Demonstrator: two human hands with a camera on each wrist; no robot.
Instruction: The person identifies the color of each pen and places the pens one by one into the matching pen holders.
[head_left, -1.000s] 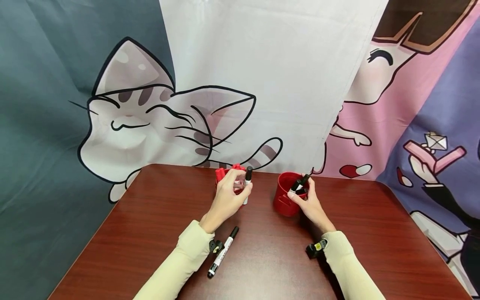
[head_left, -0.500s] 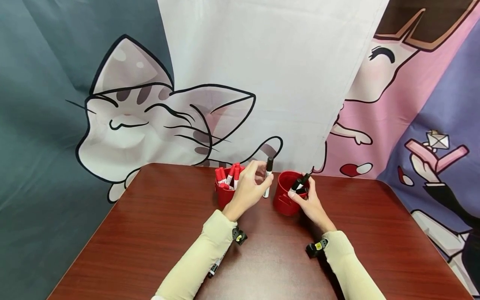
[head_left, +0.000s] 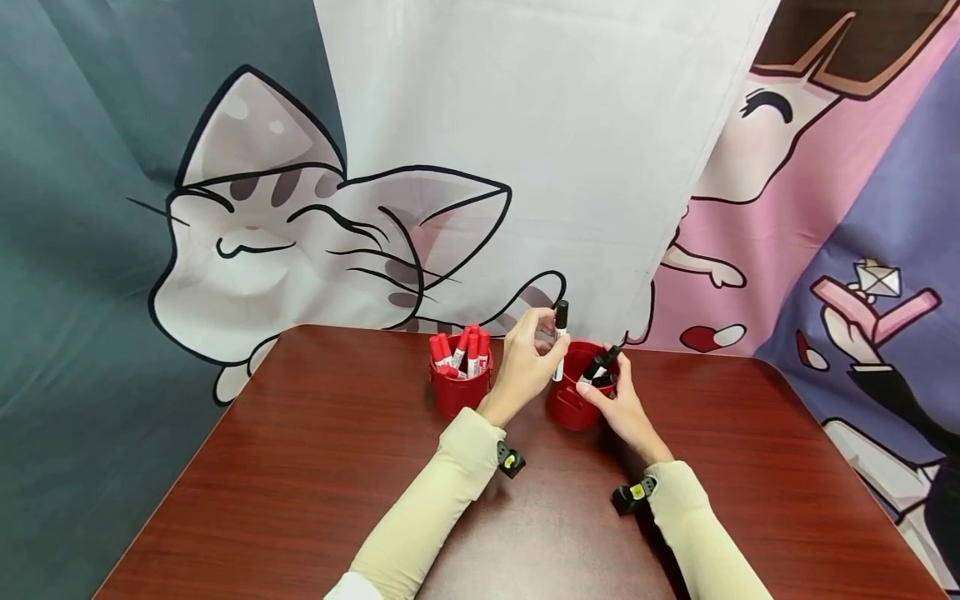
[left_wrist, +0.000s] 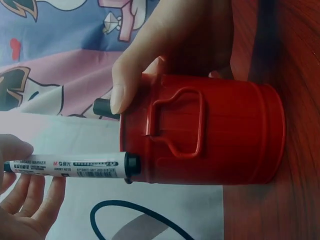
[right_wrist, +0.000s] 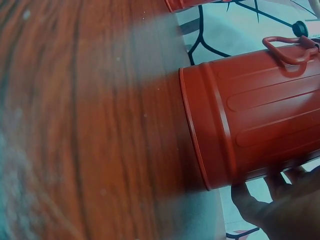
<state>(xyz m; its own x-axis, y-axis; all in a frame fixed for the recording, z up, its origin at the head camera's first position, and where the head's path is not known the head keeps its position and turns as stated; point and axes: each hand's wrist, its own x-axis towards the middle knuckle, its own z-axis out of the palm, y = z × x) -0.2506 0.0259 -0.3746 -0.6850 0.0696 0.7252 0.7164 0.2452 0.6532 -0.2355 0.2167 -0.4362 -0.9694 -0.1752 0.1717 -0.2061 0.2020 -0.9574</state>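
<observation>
My left hand (head_left: 521, 367) pinches a black-capped whiteboard marker (head_left: 561, 342) upright between thumb and fingers. Its white barrel shows printed text in the left wrist view, where its lower black end overlaps the rim of a red metal bucket (left_wrist: 235, 130). Around that bucket's right side my right hand (head_left: 624, 412) is wrapped, its thumb over the rim. Several black-capped markers (head_left: 592, 369) lean inside, under that thumb. Seen from the right wrist, the bucket (right_wrist: 270, 105) stands on the table with fingers along its wall.
To the left stands a second red bucket (head_left: 460, 396) holding several red-capped markers (head_left: 472, 350). Both buckets are near the far edge of the brown wooden table (head_left: 300, 450). A printed cartoon curtain (head_left: 600, 167) hangs right behind it.
My left hand has carried the marker rightward from beside the left bucket to the right bucket's rim. My forearm now covers the marker lying on the table. The right hand stays put.
</observation>
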